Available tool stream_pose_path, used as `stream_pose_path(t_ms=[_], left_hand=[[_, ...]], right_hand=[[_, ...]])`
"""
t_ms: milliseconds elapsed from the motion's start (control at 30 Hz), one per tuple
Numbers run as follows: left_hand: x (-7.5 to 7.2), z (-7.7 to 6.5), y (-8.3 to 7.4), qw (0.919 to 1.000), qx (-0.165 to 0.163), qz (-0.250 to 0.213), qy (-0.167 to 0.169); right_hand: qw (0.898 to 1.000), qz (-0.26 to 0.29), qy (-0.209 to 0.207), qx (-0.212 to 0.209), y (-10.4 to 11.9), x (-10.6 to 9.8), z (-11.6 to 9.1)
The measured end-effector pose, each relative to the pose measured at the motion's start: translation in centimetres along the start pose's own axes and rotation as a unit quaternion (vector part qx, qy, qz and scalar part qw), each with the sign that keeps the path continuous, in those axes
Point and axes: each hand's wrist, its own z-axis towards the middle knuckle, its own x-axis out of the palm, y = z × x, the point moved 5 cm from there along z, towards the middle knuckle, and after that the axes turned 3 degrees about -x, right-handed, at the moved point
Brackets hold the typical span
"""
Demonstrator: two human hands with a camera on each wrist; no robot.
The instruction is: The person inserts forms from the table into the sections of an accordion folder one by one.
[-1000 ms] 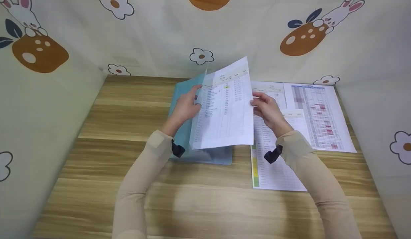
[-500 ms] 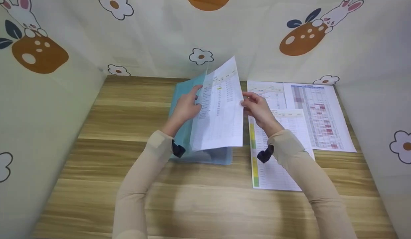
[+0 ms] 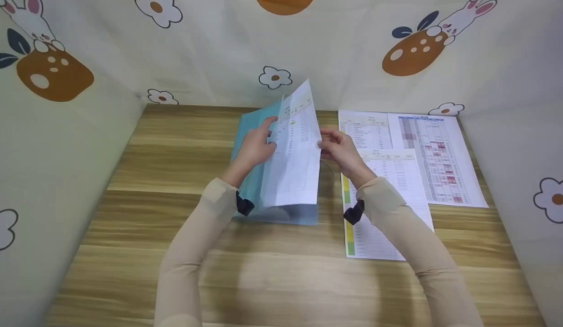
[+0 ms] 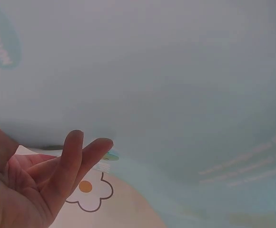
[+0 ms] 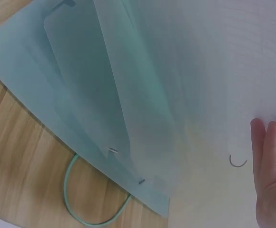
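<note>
A teal document folder (image 3: 247,195) lies in the middle of the table, its cover raised. My left hand (image 3: 254,145) grips the cover's translucent edge; in the left wrist view, fingers (image 4: 66,166) lie along a blue-grey plastic surface. A printed sheet of paper (image 3: 295,168) stands tilted over the folder, its left part behind the translucent plastic. My right hand (image 3: 340,152) pinches that sheet's right edge between thumb and fingers. In the right wrist view the folder's inner side (image 5: 81,85) shows beneath the pale sheet (image 5: 204,104). How deep the sheet sits is hidden.
Several printed sheets (image 3: 381,218) overlap on the table's right side, partly under my right forearm. A green elastic cord (image 5: 66,185) loops out from the folder's edge. Patterned curtains (image 3: 208,54) enclose the wooden table (image 3: 149,218) behind and at the sides.
My right hand has moved left with the sheet, which now slants more steeply over the folder and uncovers more of the papers at right. My left hand has stayed in place.
</note>
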Motion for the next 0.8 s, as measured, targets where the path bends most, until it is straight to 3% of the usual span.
stream_pose_path(t_ms=[633,800], left_hand=[[0.2,0.0,0.0,0.9998,-0.012,0.000,0.013],[0.2,0.1,-0.1,1.0000,0.001,0.005,0.005]], right_hand=[[1.000,-0.014,0.003,0.021,-1.2,2.0,0.8],[1.000,-0.013,0.002,0.015,-1.2,2.6,0.9]])
